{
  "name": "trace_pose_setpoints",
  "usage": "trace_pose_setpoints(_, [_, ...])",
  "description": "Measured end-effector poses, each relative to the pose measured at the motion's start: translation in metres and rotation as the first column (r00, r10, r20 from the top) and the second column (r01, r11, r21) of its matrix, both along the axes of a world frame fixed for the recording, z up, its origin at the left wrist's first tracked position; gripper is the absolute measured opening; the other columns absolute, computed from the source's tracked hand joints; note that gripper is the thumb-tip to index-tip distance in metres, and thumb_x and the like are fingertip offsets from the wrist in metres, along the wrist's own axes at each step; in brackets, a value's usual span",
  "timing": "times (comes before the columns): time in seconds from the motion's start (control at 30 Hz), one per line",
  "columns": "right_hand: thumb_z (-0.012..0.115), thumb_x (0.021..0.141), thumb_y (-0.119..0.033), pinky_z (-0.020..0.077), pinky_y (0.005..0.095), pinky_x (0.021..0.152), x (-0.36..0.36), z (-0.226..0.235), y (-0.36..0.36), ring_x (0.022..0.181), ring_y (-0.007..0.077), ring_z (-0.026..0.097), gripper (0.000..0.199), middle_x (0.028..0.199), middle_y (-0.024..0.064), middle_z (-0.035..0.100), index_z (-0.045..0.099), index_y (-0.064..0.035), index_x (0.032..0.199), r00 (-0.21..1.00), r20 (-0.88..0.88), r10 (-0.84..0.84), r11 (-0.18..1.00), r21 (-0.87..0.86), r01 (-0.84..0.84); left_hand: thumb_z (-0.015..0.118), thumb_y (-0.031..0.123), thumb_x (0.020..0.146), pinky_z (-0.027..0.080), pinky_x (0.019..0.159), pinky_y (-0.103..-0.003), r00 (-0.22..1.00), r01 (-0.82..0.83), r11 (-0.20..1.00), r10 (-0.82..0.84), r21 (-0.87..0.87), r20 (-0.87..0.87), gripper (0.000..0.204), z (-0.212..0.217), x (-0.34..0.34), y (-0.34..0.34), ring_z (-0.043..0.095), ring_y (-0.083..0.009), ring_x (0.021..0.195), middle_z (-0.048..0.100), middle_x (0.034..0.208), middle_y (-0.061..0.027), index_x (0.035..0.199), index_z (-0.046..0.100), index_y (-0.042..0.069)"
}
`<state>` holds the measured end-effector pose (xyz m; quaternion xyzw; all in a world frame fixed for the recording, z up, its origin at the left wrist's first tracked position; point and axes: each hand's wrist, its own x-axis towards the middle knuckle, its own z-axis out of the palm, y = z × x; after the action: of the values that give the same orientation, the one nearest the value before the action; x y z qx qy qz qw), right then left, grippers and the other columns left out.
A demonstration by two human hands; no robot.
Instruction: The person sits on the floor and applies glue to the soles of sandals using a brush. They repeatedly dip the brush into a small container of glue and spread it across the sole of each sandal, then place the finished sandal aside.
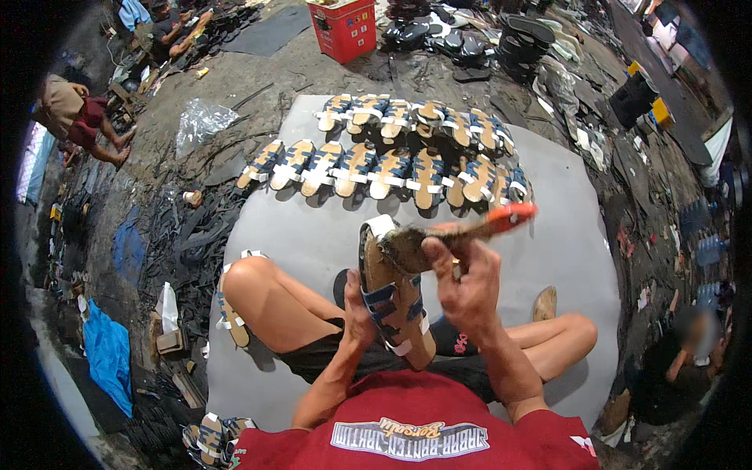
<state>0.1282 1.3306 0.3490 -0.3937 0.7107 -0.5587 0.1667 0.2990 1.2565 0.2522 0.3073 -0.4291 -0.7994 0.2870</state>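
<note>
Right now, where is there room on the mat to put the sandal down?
The grey mat is bare between the rows of sandals and the knees, and also right of the brush. The rows are packed, and the floor past the mat's left edge is crowded with dark scraps.

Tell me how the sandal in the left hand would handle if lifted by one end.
The sandal is probably stiff: its thick sole stays straight in the left hand. Likely light, held one-handed. Flat, so unlikely to roll.
</note>
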Motion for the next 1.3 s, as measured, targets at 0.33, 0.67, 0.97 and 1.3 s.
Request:
trace_pose_setpoints(0.33, [0.078,0.097,-0.015,0.0535,0.0352,0.068,0.003,0.006,0.003,0.076,0.0221,0.069,0.019,0.098,0.0136,0.076,0.075,-0.002,0.111,0.954,-0.278,0.111,0.983,-0.111,-0.146,0.038,0.07,0.107,0.061,0.075,-0.031,0.99,-0.131,0.935,0.14,-0.33,0.005,0.086,0.025,-0.01,-0.006,0.072,-0.0158,0.086,0.075,0.102,-0.0128,0.145,0.054,-0.006])
trace_pose_setpoints(0.67, [0.071,0.104,-0.02,0.0546,0.0311,0.074,0.005,0.025,0.004,0.084,0.0129,0.066,0.025,0.098,0.0077,0.075,0.071,0.0044,0.107,0.974,-0.048,0.222,0.973,-0.056,-0.224,0.041,0.074,0.104,0.06,0.083,-0.034,0.989,-0.139,0.986,0.133,-0.096,-0.064,0.09,0.001,0.005,-0.004,0.071,-0.0173,0.096,0.074,0.114,-0.0142,0.143,0.054,-0.006])
trace_pose_setpoints(0.97, [0.072,0.103,-0.021,0.0536,0.03,0.074,0.011,0.009,-0.03,0.081,0.0131,0.067,0.023,0.09,0.009,0.074,0.071,0.0015,0.108,0.902,-0.424,-0.086,0.986,-0.165,0.016,0.046,0.083,0.096,0.062,0.092,-0.041,0.991,-0.058,0.998,0.054,-0.028,-0.124,0.1,-0.019,0.015,-0.003,0.07,-0.0242,0.111,0.068,0.131,-0.0163,0.152,0.048,0.0])
trace_pose_setpoints(1.3, [0.076,0.1,-0.018,0.0542,0.0314,0.079,0.009,0.027,-0.023,0.083,0.0169,0.069,0.022,0.092,0.0115,0.074,0.073,0.0016,0.109,0.973,-0.228,0.046,0.982,-0.168,-0.086,0.035,0.083,0.098,0.055,0.107,-0.05,0.955,0.075,0.988,-0.031,0.137,-0.296,0.099,-0.069,0.027,-0.012,0.063,-0.0335,0.127,0.056,0.149,-0.0191,0.159,0.041,0.006])
